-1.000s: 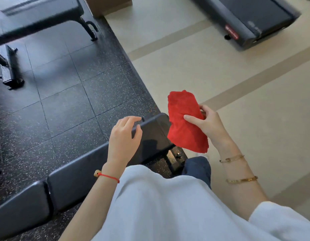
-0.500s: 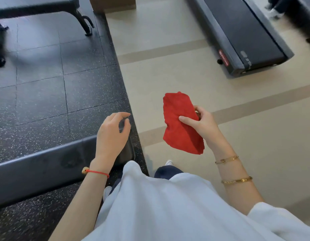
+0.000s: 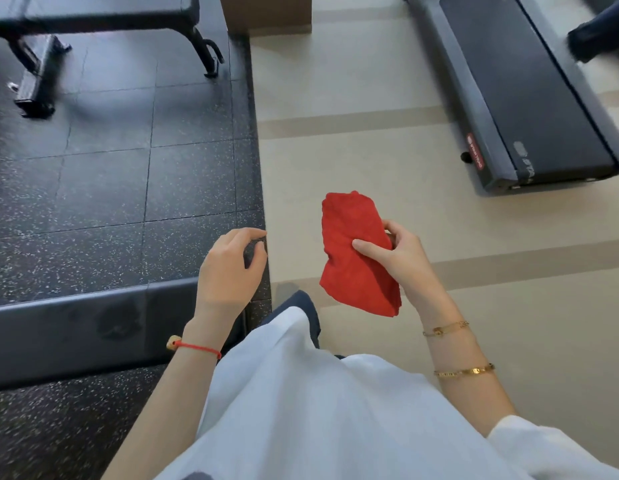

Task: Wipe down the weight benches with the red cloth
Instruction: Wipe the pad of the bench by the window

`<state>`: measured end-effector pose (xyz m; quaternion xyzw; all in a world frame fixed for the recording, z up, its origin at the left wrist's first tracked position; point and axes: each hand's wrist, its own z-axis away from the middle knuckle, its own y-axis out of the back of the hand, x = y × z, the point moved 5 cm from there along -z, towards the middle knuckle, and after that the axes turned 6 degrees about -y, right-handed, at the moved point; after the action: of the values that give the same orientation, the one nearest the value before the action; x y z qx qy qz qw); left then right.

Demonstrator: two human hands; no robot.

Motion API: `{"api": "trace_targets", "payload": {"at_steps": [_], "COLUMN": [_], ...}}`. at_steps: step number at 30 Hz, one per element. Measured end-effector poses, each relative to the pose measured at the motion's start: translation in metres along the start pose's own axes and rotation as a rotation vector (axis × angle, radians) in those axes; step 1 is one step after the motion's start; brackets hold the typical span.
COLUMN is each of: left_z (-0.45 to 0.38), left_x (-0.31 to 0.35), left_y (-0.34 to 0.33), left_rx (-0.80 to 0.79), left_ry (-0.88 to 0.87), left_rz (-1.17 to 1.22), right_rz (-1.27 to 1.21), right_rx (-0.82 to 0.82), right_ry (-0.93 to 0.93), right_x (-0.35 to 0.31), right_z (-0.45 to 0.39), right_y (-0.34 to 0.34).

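The right hand holds the red cloth in the middle of the frame, over the pale floor. The thumb lies flat on the front of the cloth and the other fingers curl round its right edge. The cloth is folded into a long shape. Its long side runs up and down the frame, and its top end leans a little to the left.

The left hand holds nothing. Its fingers are loosely bent, and it hangs over the right end of a black bench at the lower left. I cannot tell if it touches the bench. Dull smudges show on the bench pad.

A second bench stands at the upper left on the dark speckled mat. A treadmill lies at the upper right. It has a small red label on its side rail, but the writing is too blurry to read.
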<state>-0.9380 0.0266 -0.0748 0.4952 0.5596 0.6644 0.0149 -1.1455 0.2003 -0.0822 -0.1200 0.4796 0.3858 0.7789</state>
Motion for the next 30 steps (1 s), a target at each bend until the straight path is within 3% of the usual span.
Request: {"api": "trace_targets", "payload": {"at_steps": [9, 19, 30], "left_z": [-0.106, -0.306, -0.447], "left_x": [-0.03, -0.086, -0.167], "left_y": [-0.002, 0.049, 0.088], "left_rx": [0.12, 0.18, 0.272], "left_ry": [0.068, 0.117, 0.245], "left_rz": [0.005, -0.113, -0.128], "right_rz": [0.051, 0.122, 0.177], "right_rx": [-0.113, -0.23, -0.338], "right_ry": [0.027, 0.147, 0.136], "right_x": [-0.064, -0.222, -0.317], "right_z": [-0.127, -0.297, -0.449], "right_y": [-0.03, -0.114, -0.213]}}
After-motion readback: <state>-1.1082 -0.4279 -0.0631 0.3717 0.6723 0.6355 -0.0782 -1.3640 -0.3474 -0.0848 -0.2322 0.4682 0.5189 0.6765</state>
